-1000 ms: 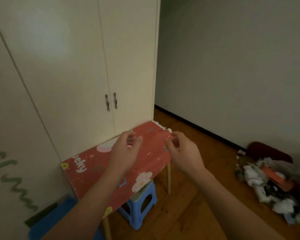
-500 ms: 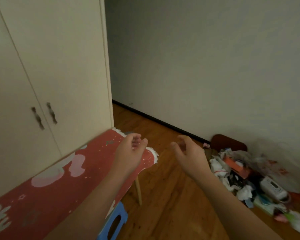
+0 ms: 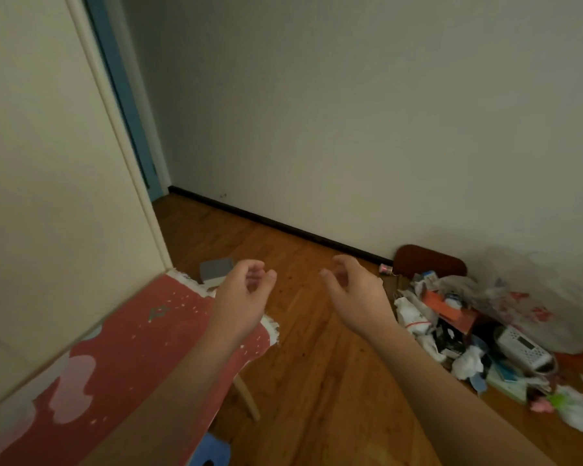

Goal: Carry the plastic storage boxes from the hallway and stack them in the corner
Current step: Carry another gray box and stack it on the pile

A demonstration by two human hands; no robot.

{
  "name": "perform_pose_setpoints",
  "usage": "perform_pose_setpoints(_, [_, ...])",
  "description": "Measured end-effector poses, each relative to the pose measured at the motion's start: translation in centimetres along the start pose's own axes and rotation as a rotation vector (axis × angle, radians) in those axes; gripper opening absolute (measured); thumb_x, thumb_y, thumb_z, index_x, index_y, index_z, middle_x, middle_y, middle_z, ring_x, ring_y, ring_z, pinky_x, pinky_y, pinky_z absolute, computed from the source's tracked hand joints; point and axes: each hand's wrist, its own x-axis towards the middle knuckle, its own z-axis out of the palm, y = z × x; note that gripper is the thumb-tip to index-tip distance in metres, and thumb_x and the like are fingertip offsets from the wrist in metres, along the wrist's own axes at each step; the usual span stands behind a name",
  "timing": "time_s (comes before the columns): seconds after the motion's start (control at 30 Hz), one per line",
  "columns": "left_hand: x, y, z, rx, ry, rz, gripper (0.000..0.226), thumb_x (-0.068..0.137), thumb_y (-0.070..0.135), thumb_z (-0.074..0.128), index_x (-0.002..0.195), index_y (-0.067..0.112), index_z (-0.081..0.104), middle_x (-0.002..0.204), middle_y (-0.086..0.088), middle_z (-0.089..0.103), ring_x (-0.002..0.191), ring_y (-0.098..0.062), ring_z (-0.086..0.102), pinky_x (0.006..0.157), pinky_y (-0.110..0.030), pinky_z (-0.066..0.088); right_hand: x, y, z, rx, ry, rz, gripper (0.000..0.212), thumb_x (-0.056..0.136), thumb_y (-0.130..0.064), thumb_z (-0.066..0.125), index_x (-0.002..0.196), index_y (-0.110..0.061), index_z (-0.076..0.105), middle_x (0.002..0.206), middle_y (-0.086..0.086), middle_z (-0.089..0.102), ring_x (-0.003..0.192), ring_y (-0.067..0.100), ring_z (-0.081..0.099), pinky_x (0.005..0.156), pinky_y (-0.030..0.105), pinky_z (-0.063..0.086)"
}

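A: Hands first: our left hand and right hand hang loosely curled in front of us, gripping nothing.

B: A second ago both hovered over the red patterned tabletop by the wardrobe; since then we've swung right, and they now float over the bare wooden floor.

A: And the plastic storage boxes?

B: Nowhere in view. We see a litter pile at the right against the wall, a grey flat object past the table's far end, and a blue stool near us underneath.

A: So we judge we're heading off empty-handed, probably toward the hallway for a box.
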Motion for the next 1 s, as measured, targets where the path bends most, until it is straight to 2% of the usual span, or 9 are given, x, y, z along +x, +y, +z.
perform_pose_setpoints(0.2, [10.3,0.5,6.2,0.017,0.026,-0.046,0.038,0.094,0.046,0.054,0.127,0.027,0.051,0.111,0.018,0.056,0.101,0.003,0.053,0.085,-0.022,0.047,12.1,5.3,0.4,0.022,-0.035,-0.071,0.052,0.095,-0.056,0.046,0.139,-0.027,0.046,0.110,-0.011,0.063,0.096,0.005,0.057,0.076,0.023,0.050])
perform_pose_setpoints(0.5, [22.5,1.3,12.1,0.042,0.127,-0.156,0.033,0.095,0.042,0.056,0.124,0.027,0.051,0.110,0.012,0.058,0.102,-0.004,0.055,0.084,-0.023,0.048,27.7,10.0,1.0,0.020,-0.151,-0.147,0.054,0.095,-0.057,0.045,0.139,-0.025,0.045,0.112,-0.008,0.064,0.093,0.006,0.060,0.080,0.029,0.056])
perform_pose_setpoints(0.67, [27.6,-0.6,11.8,0.042,0.205,-0.220,0.025,0.096,0.040,0.055,0.119,0.032,0.051,0.108,0.014,0.056,0.099,-0.002,0.053,0.079,-0.021,0.044,34.0,9.9,3.8,0.054,-0.217,-0.209,0.054,0.096,-0.054,0.046,0.140,-0.022,0.045,0.113,-0.006,0.064,0.099,0.007,0.059,0.082,0.026,0.053])
perform_pose_setpoints(0.8, [32.1,-3.6,11.1,0.053,0.264,-0.296,0.028,0.098,0.036,0.052,0.124,0.029,0.051,0.106,0.017,0.054,0.096,0.001,0.052,0.076,-0.017,0.042,39.0,9.4,7.4,0.080,-0.285,-0.250,0.055,0.096,-0.051,0.048,0.141,-0.019,0.046,0.120,-0.003,0.063,0.107,0.012,0.058,0.089,0.030,0.052])
perform_pose_setpoints(0.93, [38.2,-6.7,9.9,0.015,0.302,-0.335,0.029,0.097,0.040,0.053,0.124,0.029,0.050,0.109,0.015,0.055,0.102,-0.004,0.052,0.087,-0.025,0.045,44.9,8.2,11.7,0.083,-0.335,-0.293,0.054,0.097,-0.050,0.048,0.141,-0.019,0.046,0.122,-0.002,0.063,0.108,0.012,0.058,0.089,0.029,0.051])
perform_pose_setpoints(1.0, [41.1,-7.9,9.9,-0.003,0.307,-0.341,0.030,0.097,0.040,0.053,0.124,0.029,0.051,0.108,0.016,0.055,0.103,-0.004,0.053,0.089,-0.025,0.044,47.7,8.0,13.8,0.064,-0.365,-0.296,0.054,0.097,-0.050,0.048,0.141,-0.019,0.044,0.121,-0.001,0.063,0.107,0.012,0.059,0.089,0.028,0.051])
